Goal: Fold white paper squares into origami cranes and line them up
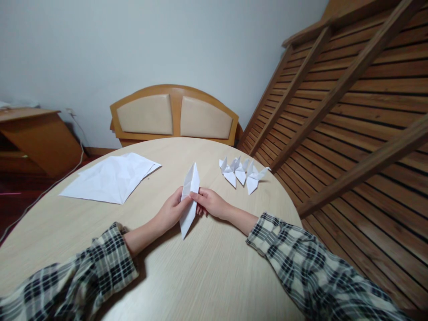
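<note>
A narrow diamond of folded white paper (189, 217) is held upright at a slant over the middle of the table. My left hand (171, 208) grips its left edge, thumb laid across the front. From the other side my right hand (214, 204) pinches the same folded paper, its thumb meeting the left thumb near the middle and its other fingers curled behind. Both hands are closed on it. To the right stand several finished paper cranes (241, 173), close together. A stack of white paper sheets (110, 178) lies to the left, apart from my hands.
The round pale wooden table (187, 285) carries all the paper. Past its far edge is a headboard (175, 111) with cream panels. A slatted wooden frame (351, 111) leans along the right side. At far left stand a wooden desk (36, 133) and a trailing cable (82, 149).
</note>
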{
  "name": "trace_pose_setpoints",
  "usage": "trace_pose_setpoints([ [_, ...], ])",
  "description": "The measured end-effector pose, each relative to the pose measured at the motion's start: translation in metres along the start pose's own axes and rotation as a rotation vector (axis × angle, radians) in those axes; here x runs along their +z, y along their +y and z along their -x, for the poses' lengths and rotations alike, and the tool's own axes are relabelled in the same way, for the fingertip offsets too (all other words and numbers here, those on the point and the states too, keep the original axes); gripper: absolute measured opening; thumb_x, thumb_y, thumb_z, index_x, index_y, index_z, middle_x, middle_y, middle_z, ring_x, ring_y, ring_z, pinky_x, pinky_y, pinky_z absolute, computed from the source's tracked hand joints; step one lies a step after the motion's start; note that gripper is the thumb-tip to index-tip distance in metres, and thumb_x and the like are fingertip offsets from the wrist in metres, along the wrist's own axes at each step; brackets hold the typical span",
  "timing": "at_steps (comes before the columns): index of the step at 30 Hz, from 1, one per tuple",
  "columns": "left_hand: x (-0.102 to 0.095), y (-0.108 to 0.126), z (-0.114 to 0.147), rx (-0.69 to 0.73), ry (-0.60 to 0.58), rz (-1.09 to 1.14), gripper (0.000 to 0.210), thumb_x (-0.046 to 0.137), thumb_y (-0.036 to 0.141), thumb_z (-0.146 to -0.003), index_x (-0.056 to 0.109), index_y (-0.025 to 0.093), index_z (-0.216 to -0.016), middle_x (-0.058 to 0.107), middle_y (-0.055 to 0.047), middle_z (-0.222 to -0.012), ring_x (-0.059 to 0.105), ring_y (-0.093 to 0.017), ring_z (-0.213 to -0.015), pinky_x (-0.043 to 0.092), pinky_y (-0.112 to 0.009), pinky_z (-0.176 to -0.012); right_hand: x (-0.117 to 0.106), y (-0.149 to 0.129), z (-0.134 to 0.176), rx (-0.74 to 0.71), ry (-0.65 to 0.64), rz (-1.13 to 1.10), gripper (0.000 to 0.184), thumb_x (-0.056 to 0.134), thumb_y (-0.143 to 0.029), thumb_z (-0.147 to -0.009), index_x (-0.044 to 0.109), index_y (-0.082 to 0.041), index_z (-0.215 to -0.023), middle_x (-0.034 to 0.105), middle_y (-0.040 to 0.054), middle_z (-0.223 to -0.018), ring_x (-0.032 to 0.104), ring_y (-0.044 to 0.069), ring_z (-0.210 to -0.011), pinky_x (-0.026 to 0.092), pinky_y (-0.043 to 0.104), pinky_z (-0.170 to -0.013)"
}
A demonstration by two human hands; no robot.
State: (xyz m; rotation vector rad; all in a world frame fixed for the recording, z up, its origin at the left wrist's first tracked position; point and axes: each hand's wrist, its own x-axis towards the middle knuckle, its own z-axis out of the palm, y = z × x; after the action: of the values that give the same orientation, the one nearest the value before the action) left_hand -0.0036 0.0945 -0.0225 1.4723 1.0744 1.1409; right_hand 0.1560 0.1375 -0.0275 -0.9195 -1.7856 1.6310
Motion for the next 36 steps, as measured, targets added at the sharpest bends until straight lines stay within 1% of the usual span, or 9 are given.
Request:
trace_pose_setpoints([
  [6, -0.004, 0.004, -0.004, -0.123, 0.015, 0.197, 0.035, 0.061, 0.049, -0.085, 0.062, 0.014, -0.087, 0.07, -0.006, -0.074, 0.062, -0.018, -0.064, 0.048, -0.029, -0.062, -0.003, 0.002, 0.002, -0.021, -0.047, 0.014, 0.046, 0.056, -0.06, -0.09, 0.051, -0.018, -0.072, 0.052, -0.0052, -0.05, 0.044, 0.006, -0.04, 0.033, 0.019, -0.039],
  [8, -0.006, 0.005, -0.008, -0.144, -0.054, 0.251, 0.037, 0.062, 0.05, -0.084, 0.063, 0.013, -0.084, 0.071, -0.008, -0.073, 0.064, -0.019, -0.063, 0.049, -0.03, -0.062, -0.003, 0.003, 0.002, -0.022, -0.059, 0.011, 0.046, 0.056, -0.06, -0.09, 0.051, -0.018, -0.072, 0.051, -0.0054, -0.05, 0.044, 0.007, -0.041, 0.034, 0.019, -0.041],
  [11, -0.008, 0.005, -0.013, -0.177, -0.212, 0.312, 0.041, 0.063, 0.053, -0.083, 0.065, 0.012, -0.083, 0.072, -0.012, -0.07, 0.066, -0.022, -0.064, 0.051, -0.032, -0.064, -0.004, 0.003, 0.002, -0.029, -0.082, 0.006, 0.049, 0.056, -0.062, -0.089, 0.051, -0.018, -0.068, 0.051, -0.0047, -0.05, 0.046, 0.007, -0.044, 0.034, 0.02, -0.044],
  [13, -0.008, 0.004, -0.015, -0.181, -0.289, 0.331, 0.044, 0.062, 0.054, -0.083, 0.067, 0.01, -0.082, 0.072, -0.013, -0.07, 0.067, -0.023, -0.065, 0.052, -0.033, -0.065, -0.005, 0.004, 0.001, -0.038, -0.1, 0.003, 0.051, 0.057, -0.063, -0.088, 0.051, -0.018, -0.066, 0.05, -0.0042, -0.05, 0.045, 0.008, -0.046, 0.034, 0.021, -0.046],
  [17, -0.009, 0.001, -0.019, -0.201, -0.351, 0.331, 0.051, 0.056, 0.057, -0.086, 0.07, 0.009, -0.078, 0.073, -0.016, -0.072, 0.067, -0.022, -0.065, 0.051, -0.032, -0.067, -0.006, 0.004, 0.001, -0.051, -0.105, -0.027, 0.052, 0.057, -0.065, -0.086, 0.053, -0.017, -0.067, 0.05, -0.0034, -0.052, 0.043, 0.008, -0.047, 0.032, 0.022, -0.047],
  [23, -0.007, 0.001, -0.018, -0.167, -0.318, 0.243, 0.054, 0.054, 0.06, -0.088, 0.07, 0.009, -0.081, 0.073, -0.015, -0.078, 0.066, -0.022, -0.07, 0.047, -0.03, -0.066, -0.005, 0.001, 0.002, -0.057, -0.07, -0.112, 0.05, 0.061, -0.065, -0.083, 0.056, -0.016, -0.074, 0.056, -0.0009, -0.062, 0.047, 0.01, -0.053, 0.034, 0.024, -0.051],
  [28, -0.005, 0.0, -0.015, -0.156, -0.207, 0.171, 0.052, 0.059, 0.062, -0.083, 0.067, 0.012, -0.078, 0.069, -0.01, -0.069, 0.059, -0.018, -0.06, 0.041, -0.028, -0.057, -0.004, 0.002, 0.001, -0.02, -0.015, -0.116, 0.046, 0.064, -0.061, -0.083, 0.058, -0.016, -0.075, 0.058, 0.0, -0.063, 0.051, 0.012, -0.058, 0.038, 0.025, -0.055],
  [33, -0.006, -0.003, -0.016, -0.163, -0.145, 0.156, 0.047, 0.064, 0.061, -0.08, 0.062, 0.014, -0.072, 0.06, -0.003, -0.059, 0.051, -0.014, -0.055, 0.035, -0.027, -0.052, -0.003, 0.004, -0.001, 0.011, -0.062, -0.129, 0.046, 0.066, -0.061, -0.082, 0.062, -0.015, -0.077, 0.062, 0.0027, -0.066, 0.058, 0.015, -0.066, 0.045, 0.027, -0.063],
  [36, -0.006, -0.005, -0.018, -0.148, -0.112, 0.148, 0.047, 0.063, 0.06, -0.081, 0.058, 0.016, -0.067, 0.052, 0.001, -0.053, 0.043, -0.011, -0.05, 0.029, -0.026, -0.049, -0.001, 0.003, -0.001, 0.016, -0.082, -0.138, 0.048, 0.064, -0.063, -0.082, 0.064, -0.015, -0.079, 0.066, 0.0049, -0.072, 0.061, 0.016, -0.07, 0.048, 0.03, -0.068],
])
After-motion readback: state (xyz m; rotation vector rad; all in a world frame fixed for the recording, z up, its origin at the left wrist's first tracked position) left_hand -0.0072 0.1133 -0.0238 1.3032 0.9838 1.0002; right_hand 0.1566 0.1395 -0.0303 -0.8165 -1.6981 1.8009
